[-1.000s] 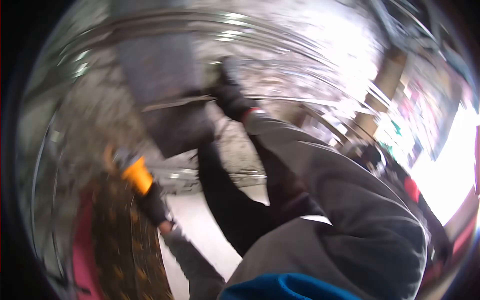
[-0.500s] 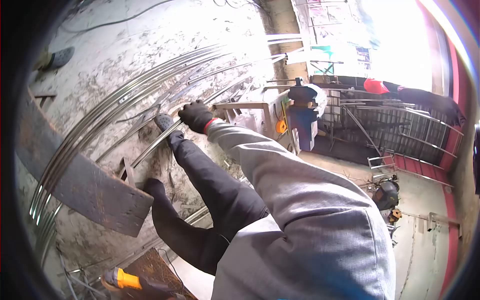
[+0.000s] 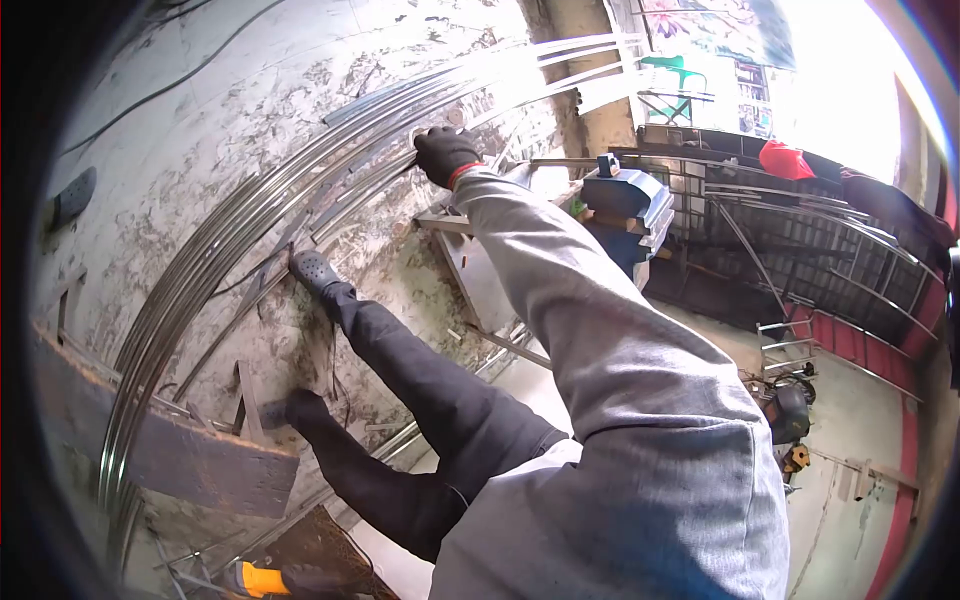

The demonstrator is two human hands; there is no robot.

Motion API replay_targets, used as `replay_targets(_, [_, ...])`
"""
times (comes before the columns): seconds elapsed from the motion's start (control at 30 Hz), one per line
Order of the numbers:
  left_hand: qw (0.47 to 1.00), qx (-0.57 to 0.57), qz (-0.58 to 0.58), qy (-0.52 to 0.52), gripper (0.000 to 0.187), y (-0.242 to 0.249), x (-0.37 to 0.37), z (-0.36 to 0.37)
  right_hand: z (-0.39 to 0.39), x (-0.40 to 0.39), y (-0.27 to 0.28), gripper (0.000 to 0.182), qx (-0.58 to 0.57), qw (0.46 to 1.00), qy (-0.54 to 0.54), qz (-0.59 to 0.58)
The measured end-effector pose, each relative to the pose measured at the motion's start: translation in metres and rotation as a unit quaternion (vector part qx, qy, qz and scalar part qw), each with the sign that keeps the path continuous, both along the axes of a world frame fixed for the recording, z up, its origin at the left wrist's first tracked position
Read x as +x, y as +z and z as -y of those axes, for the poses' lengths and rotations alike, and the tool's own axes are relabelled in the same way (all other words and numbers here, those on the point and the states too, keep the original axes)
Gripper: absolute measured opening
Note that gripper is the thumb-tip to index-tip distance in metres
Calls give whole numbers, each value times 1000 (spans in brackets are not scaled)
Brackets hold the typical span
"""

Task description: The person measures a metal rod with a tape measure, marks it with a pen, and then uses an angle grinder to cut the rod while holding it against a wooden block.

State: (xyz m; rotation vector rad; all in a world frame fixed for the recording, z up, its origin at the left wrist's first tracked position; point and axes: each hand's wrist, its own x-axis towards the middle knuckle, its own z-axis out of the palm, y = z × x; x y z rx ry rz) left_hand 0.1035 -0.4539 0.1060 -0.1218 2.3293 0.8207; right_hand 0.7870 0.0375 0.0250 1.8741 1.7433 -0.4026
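My right hand (image 3: 447, 157), in a dark glove with a red band at the wrist, is closed around a shiny metal tube (image 3: 362, 196). It reaches out at the end of my grey sleeve. The tube lies alongside a bundle of long, thin metal tubes (image 3: 235, 235), which look curved in this wide view. Flat strips lie among them. My left hand is out of view. Below the bundle my two feet stand on the stained floor, one in a grey clog (image 3: 314, 270).
A dark plank (image 3: 200, 465) lies at the lower left, near an angle grinder with a yellow part (image 3: 264, 580). A blue and black machine (image 3: 625, 205) stands right of my hand. Metal frames and a red cloth (image 3: 785, 160) are farther right. Another person's clog (image 3: 75, 195) shows at far left.
My right hand has moved up and to the right in view, bringing the metal tube closer to the bundle. The camera view has shifted too.
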Motion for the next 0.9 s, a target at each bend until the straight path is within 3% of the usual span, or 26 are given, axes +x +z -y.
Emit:
replay_targets(0.2, [1000,-14,1,-4,31,9,34,-43,-90,78,28,29,79,996,-23,36])
replay_targets(0.27, [1000,-16,7,-2,29,10,43,-50,-110,92,36,32,144,985,52,75])
replay_targets(0.33, [1000,-17,18,1,27,10,52,-59,-136,105,28,27,104,982,153,37])
replay_targets(0.37, [1000,-15,19,7,27,13,53,-62,-143,107,20,24,155,965,209,17])
replay_targets(0.43, [999,-11,24,18,25,22,49,-66,-151,132,-8,17,234,956,176,-30])
replay_targets(0.5, [999,1,33,35,24,34,40,-63,-160,170,-32,16,194,969,149,18])
replay_targets(0.53, [998,9,38,48,23,42,36,-61,-157,200,-47,16,239,957,162,-1])
replay_targets(0.57, [997,12,45,58,23,50,32,-59,-155,216,-49,18,192,976,92,32])
replay_targets(0.6, [996,19,54,71,22,54,30,-55,-158,214,-33,22,58,991,-2,122])
replay_targets(0.67, [992,35,71,96,22,65,27,-49,-155,214,-14,41,12,966,-81,245])
replay_targets(0.73, [989,44,87,114,22,71,27,-44,-134,199,9,55,-2,964,-95,250])
replay_targets(0.77, [987,47,92,121,22,75,25,-41,-125,215,3,51,-47,973,4,225])
replay_targets(0.83, [982,65,107,142,22,83,31,-33,-103,185,23,38,37,968,167,184])
replay_targets(0.9, [975,87,132,159,22,93,37,-20,-85,225,4,54,75,984,111,113])
